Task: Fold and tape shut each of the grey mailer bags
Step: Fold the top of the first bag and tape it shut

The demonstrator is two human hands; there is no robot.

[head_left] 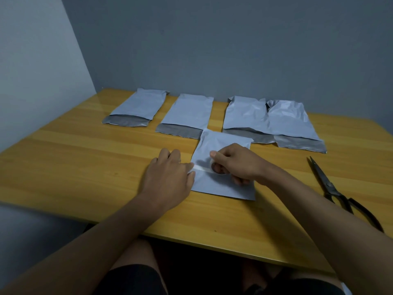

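Folded grey plastic mailer bag [223,184] at near table edge, centre. My left hand [170,177] flat, fingers spread, pinning clear tape end at bag's left edge. My right hand [236,165] clenched round small clear tape roll [217,169] (half hidden). Pull rightward, low, taut across fold; black scissors [336,188] wait to right.

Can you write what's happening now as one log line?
left hand pins tape end | right hand pulls tape roll across folded bag | four bags open
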